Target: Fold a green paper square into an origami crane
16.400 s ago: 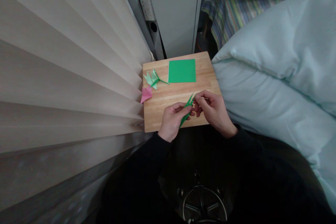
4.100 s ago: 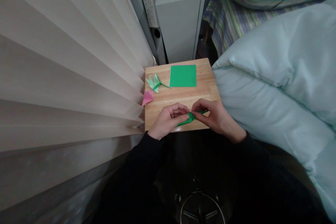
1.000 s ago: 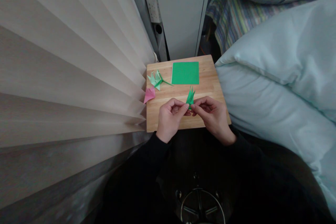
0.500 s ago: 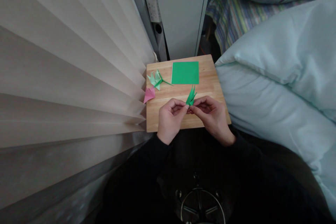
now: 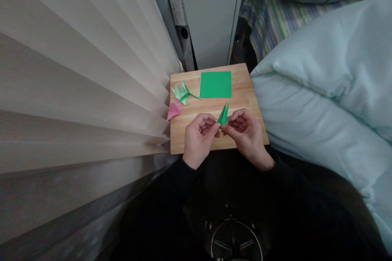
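Both hands pinch a small folded green paper piece point(image 5: 223, 116) over the near part of a wooden board point(image 5: 241, 96). My left hand point(image 5: 199, 138) grips its lower left side, fingers curled. My right hand point(image 5: 245, 132) holds the lower right side with thumb and forefinger. The piece's pointed tips stick up and away from me. A flat green paper square point(image 5: 215, 84) lies at the board's far edge. A light green folded figure point(image 5: 182, 92) and a pink folded figure point(image 5: 173, 110) sit at the board's left side.
Pleated beige blinds point(image 5: 76, 81) fill the left, touching the board's left edge. A pale blue duvet point(image 5: 324, 85) lies to the right. A white cabinet point(image 5: 211, 16) stands beyond the board, with striped bedding point(image 5: 275, 12) at the upper right. A chair base point(image 5: 234, 240) shows below.
Over the last second the green piece's separate tips have closed into a tighter point, and my fingers have shifted slightly on it. Earlier it lay flatter and longer between my hands.
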{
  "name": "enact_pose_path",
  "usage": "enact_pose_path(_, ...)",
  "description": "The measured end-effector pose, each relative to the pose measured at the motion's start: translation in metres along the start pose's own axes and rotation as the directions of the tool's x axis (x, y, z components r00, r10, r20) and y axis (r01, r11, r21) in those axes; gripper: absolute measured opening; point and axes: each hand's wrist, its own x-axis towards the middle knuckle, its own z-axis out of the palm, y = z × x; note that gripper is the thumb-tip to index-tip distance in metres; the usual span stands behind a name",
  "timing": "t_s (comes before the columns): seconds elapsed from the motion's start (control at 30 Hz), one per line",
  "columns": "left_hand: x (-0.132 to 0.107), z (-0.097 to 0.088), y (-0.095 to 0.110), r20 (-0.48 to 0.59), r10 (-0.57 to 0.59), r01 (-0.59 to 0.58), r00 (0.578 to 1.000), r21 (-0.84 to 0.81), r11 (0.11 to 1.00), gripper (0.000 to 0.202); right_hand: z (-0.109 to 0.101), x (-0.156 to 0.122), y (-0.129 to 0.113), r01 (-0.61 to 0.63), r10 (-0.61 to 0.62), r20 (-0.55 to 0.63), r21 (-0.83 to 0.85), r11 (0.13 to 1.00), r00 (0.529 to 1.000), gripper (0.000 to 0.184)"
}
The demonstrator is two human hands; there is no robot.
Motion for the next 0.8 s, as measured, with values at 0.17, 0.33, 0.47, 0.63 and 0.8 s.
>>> enact_pose_path(0.17,0.005,-0.005,-0.001,0.033,0.065,-0.064,0.997,-0.025,0.998,0.019,-0.006,0.001,-0.002,0.042,-0.034,0.091,-0.086,0.995,0.995,0.032)
enact_pose_path(0.33,0.009,-0.009,-0.005,0.053,0.008,-0.005,0.999,-0.050,0.999,0.021,-0.011,0.001,-0.002,0.084,-0.059,0.136,-0.190,0.978,0.989,0.023)
enact_pose_path(0.47,0.007,-0.012,-0.006,0.084,-0.028,0.037,0.996,-0.114,0.993,0.025,-0.014,0.003,-0.008,0.183,-0.133,0.166,-0.337,0.924,0.977,0.018)
enact_pose_path(0.63,0.006,-0.014,-0.007,0.112,-0.102,0.121,0.988,-0.172,0.978,0.031,-0.019,0.007,-0.014,0.318,-0.219,0.256,-0.462,0.828,0.942,0.008)
enact_pose_path(0.8,0.008,-0.011,-0.008,0.140,-0.073,0.099,0.988,-0.189,0.977,0.045,-0.021,0.008,-0.013,0.355,-0.233,0.293,-0.493,0.794,0.927,0.008)
